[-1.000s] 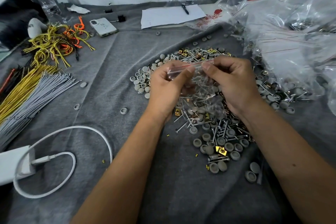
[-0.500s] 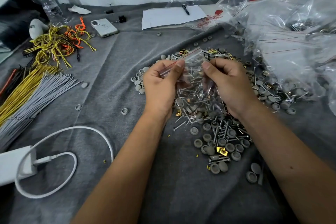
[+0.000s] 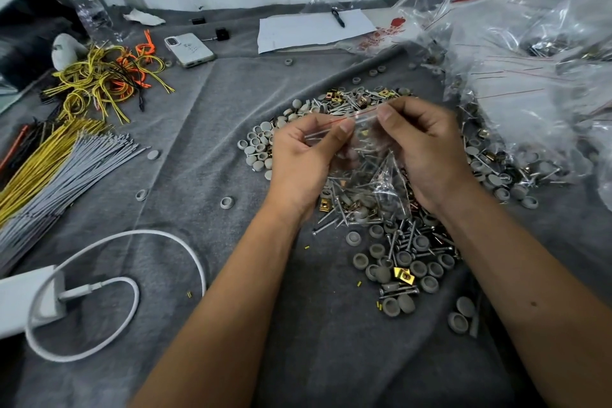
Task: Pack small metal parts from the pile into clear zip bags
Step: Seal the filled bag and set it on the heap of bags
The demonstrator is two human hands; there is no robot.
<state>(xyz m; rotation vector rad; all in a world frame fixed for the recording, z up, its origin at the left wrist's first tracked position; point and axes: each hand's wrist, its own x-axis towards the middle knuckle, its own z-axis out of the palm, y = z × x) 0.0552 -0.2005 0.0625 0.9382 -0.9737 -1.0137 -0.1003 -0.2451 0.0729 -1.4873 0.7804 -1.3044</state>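
A small clear zip bag (image 3: 371, 169) with a red line along its top hangs between my hands above the pile; screws, grey caps and gold clips show inside it. My left hand (image 3: 301, 159) pinches the zip strip at its left end, thumb on top. My right hand (image 3: 427, 149) pinches the strip at its right end. The pile of parts (image 3: 400, 255), made of screws, grey round caps and gold clips, spreads on the grey cloth under and around both hands.
A heap of clear zip bags (image 3: 530, 83) fills the right side. Yellow and grey wire bundles (image 3: 53, 166) lie left, tangled wires (image 3: 102, 79) behind them. A white charger and cable (image 3: 109, 285) sit front left. A phone (image 3: 188, 50), paper with pen (image 3: 311, 26) and bottle (image 3: 82, 0) are at the back.
The bag's zip strip tilted up at its right end and then levelled somewhat; both hands stay pinched on it and have shifted slightly along the strip above the pile.
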